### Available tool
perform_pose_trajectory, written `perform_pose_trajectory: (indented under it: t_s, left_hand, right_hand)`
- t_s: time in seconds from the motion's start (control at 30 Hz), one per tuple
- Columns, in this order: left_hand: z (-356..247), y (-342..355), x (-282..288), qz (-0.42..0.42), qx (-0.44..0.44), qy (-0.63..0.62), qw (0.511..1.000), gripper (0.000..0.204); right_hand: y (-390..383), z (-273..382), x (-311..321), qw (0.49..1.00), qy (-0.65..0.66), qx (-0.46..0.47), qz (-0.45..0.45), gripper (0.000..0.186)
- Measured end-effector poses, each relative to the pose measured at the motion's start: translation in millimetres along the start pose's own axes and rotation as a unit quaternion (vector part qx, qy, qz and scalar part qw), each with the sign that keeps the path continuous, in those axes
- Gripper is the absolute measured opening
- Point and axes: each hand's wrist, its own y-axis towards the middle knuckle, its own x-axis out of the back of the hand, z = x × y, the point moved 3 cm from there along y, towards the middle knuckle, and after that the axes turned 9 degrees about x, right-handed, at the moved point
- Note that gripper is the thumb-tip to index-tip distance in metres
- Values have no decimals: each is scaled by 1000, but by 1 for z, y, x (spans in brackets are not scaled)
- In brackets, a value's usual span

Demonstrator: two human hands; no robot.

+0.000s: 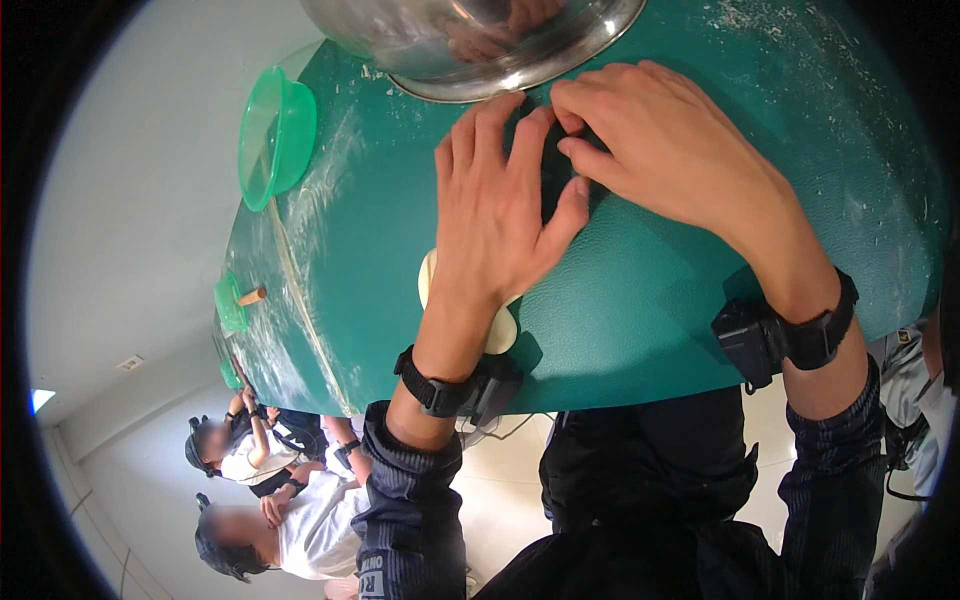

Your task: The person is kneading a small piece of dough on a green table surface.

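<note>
Green bowl point(275, 135): I am seeing it perching at the table's far left edge, well apart from the hands.
Rolling pin handle point(251, 296): sticking out beside a small green dish point(229, 303).
Pale dough point(500, 330): lying on the green table point(640, 300), partly hidden under my left wrist; I am judging it soft, light, easily dented, best lifted by its free edge.
Left hand point(495, 215): lying flat, fingers spread, palm down on the table.
Dark piece point(556, 170): sitting between both hands; too hidden to name.
Right hand point(660, 145): fingertips curling in, pinching that dark piece.
Steel bowl point(480, 45): crowding the fingertips from the far side.
Flour dust: making the surface slippery.
</note>
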Motion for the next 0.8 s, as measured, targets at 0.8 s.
perform_pose_trajectory:
  t_s: [0.8]
  left_hand:
    - [-52, -179, 84, -139, 193, -21, 971, 43]
  right_hand:
    - [-1, -15, 13, 997, 78, 8, 27, 21]
